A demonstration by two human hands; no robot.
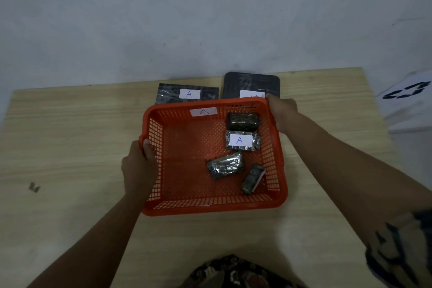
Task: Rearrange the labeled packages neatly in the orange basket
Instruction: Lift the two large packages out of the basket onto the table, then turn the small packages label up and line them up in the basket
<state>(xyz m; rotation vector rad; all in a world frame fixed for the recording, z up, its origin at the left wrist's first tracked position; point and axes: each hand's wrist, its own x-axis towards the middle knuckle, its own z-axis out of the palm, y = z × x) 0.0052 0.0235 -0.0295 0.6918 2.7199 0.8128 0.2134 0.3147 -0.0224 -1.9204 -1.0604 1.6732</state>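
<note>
An orange mesh basket (187, 208) sits mid-table with a white "A" label on its far wall. Several small dark wrapped packages lie along its right side: one at the far right (243, 121), one showing an "A" label (243, 141), one tilted in the middle (225, 165), one leaning on the right wall (253, 179). My left hand (139, 166) grips the basket's left rim. My right hand (281, 110) holds the far right corner of the rim.
Behind the basket two flat dark packages lie on the wooden table (70, 135): a rectangular one labelled "A" (187, 94) and a rounded one (252, 84) with a partly hidden label. A wall rises behind the table. White paper (406, 93) lies at the right.
</note>
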